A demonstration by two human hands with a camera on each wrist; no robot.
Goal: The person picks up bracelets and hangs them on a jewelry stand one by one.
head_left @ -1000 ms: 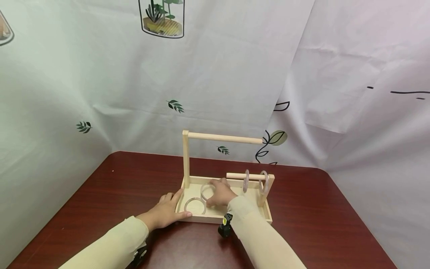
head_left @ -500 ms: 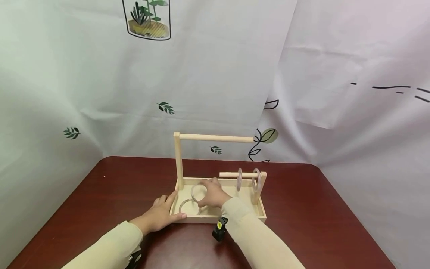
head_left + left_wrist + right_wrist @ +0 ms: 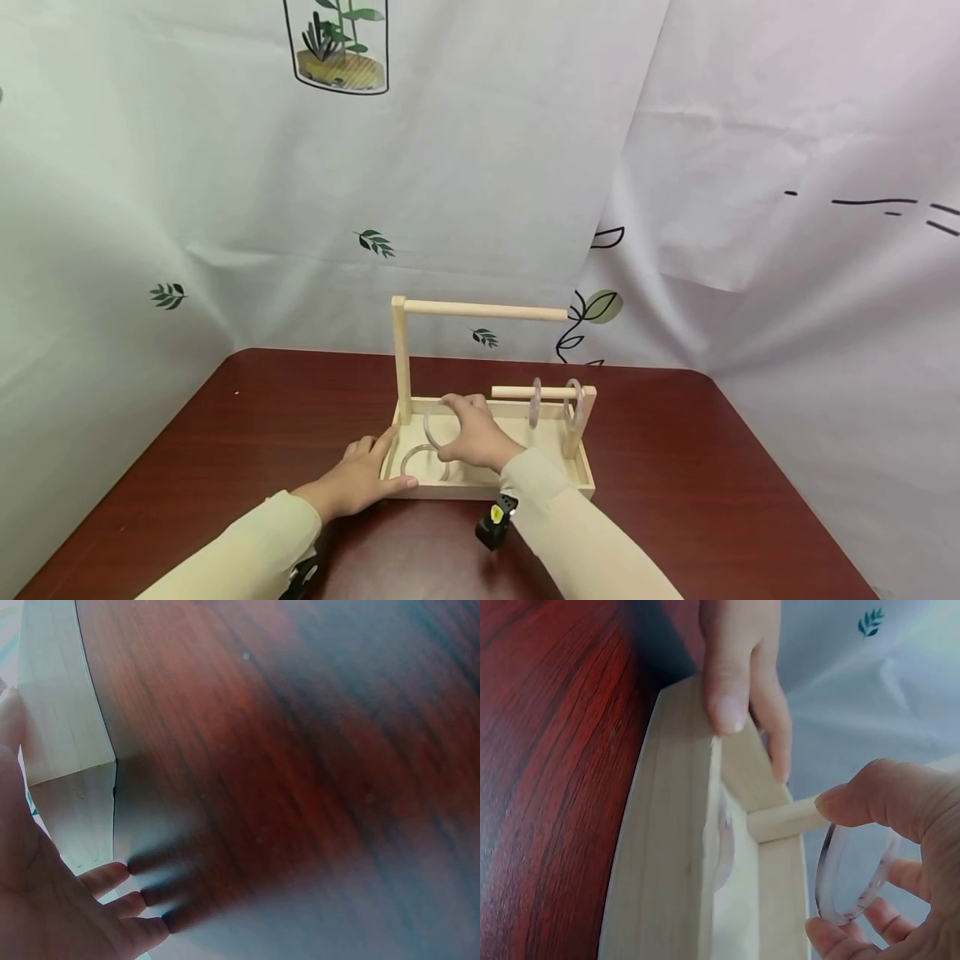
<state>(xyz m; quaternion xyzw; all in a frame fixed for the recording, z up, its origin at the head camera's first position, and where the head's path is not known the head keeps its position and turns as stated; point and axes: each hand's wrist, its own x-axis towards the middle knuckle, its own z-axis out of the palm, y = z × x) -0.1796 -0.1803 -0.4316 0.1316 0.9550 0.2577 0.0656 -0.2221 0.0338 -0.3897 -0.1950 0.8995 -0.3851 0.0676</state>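
Observation:
My right hand (image 3: 480,437) pinches a clear bangle (image 3: 428,427) between thumb and fingers, above the left part of a pale wooden tray stand (image 3: 465,492). In the right wrist view the bangle (image 3: 826,874) is tilted on edge beside the stand's upright post. A second bangle (image 3: 409,457) lies flat on the tray floor near the front left, partly behind the right thumb. My left hand (image 3: 356,477) rests on the tray's front left corner, thumb on the front wall and fingers along the left side. In the left wrist view the left hand's fingertips (image 3: 146,930) touch the tabletop.
Two more bangles, a left one (image 3: 535,404) and a right one (image 3: 579,407), hang on the stand's short lower rod (image 3: 513,392). The tall left post (image 3: 401,358) carries a long upper rod (image 3: 487,311) with a free right end. A patterned cloth (image 3: 480,167) hangs behind the red-brown table (image 3: 300,392).
The bangle in my right hand has risen from the tray floor and tilted up. My left hand keeps its place on the tray corner. The head view has shifted slightly.

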